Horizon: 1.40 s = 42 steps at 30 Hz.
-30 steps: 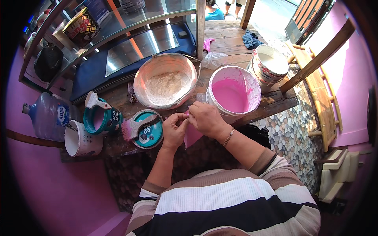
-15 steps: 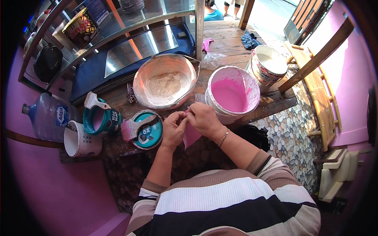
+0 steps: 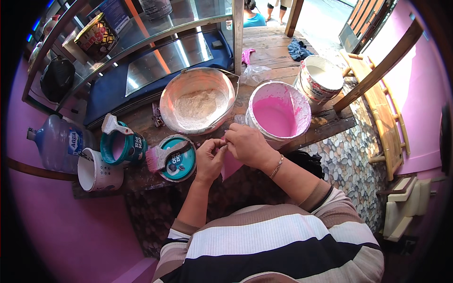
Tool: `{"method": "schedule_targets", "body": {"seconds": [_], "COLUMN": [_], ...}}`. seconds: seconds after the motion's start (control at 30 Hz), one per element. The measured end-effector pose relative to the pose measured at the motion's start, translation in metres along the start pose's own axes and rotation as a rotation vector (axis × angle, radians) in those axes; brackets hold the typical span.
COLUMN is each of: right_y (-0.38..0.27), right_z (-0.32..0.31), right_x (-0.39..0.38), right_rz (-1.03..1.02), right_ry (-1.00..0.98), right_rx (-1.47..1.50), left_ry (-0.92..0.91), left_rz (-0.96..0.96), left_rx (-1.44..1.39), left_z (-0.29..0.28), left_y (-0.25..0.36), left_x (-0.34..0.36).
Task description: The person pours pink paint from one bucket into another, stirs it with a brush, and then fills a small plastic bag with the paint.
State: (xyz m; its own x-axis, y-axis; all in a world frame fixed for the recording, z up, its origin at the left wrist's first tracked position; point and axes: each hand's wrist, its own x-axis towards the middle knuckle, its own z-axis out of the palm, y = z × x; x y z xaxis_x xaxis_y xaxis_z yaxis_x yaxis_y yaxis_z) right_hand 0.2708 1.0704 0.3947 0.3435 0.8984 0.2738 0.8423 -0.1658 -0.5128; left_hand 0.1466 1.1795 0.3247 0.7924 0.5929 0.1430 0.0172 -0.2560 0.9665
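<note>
My left hand and my right hand meet at the front edge of the wooden table. Both pinch the gathered top of a pink bag, which hangs to a pointed corner below; its top is hidden by my fingers. Just beyond my right hand stands a white bucket of pink paint. Farther left is a wide basin of pale powder. Next to my left hand, a paintbrush with pink bristles lies across a teal lid.
Left on the table are a teal tub with a white-coated brush, a white pail and a water jug. Another white bucket stands at the right edge. A glass cabinet rises behind. A bamboo bench is right; people are outside.
My right hand and wrist have shifted slightly right and down. The pinch on the pink bag stays, and the objects on the table stand as before.
</note>
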Motion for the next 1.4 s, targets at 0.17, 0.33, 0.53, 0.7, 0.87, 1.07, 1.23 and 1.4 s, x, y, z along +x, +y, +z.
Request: {"method": "schedule_targets", "body": {"seconds": [0.17,0.33,0.53,0.7,0.87,1.07,1.23,1.4], "right_y": [-0.001,-0.003,0.002,-0.002,0.003,0.002,0.004,-0.005], "right_z": [0.005,0.008,0.006,0.006,0.012,0.009,0.016,0.007], "right_x": [-0.004,-0.007,-0.006,-0.007,-0.007,-0.003,-0.004,-0.005], "right_rz": [0.046,0.075,0.029,0.067,0.102,0.183,0.192,0.146], "right_ry": [-0.003,-0.026,-0.010,-0.040,-0.055,-0.157,-0.205,-0.035], "right_rx": [-0.002,-0.008,0.022,0.004,0.014,0.073,0.140,0.205], "left_ry": [0.021,0.015,0.016,0.032,0.078,0.171,0.218,0.127], "left_rz": [-0.013,-0.035,-0.041,-0.007,0.009,0.065,0.018,-0.005], "left_rx": [0.008,0.043,0.062,0.122,0.255,0.244,0.205,0.117], "left_z": [0.001,-0.002,-0.002,-0.001,0.002,0.010,0.016,-0.001], "left_y": [-0.001,0.004,0.009,0.015,0.024,0.009,-0.003,0.028], "left_x": [-0.001,-0.001,0.000,-0.001,0.000,-0.003,-0.003,-0.004]}}
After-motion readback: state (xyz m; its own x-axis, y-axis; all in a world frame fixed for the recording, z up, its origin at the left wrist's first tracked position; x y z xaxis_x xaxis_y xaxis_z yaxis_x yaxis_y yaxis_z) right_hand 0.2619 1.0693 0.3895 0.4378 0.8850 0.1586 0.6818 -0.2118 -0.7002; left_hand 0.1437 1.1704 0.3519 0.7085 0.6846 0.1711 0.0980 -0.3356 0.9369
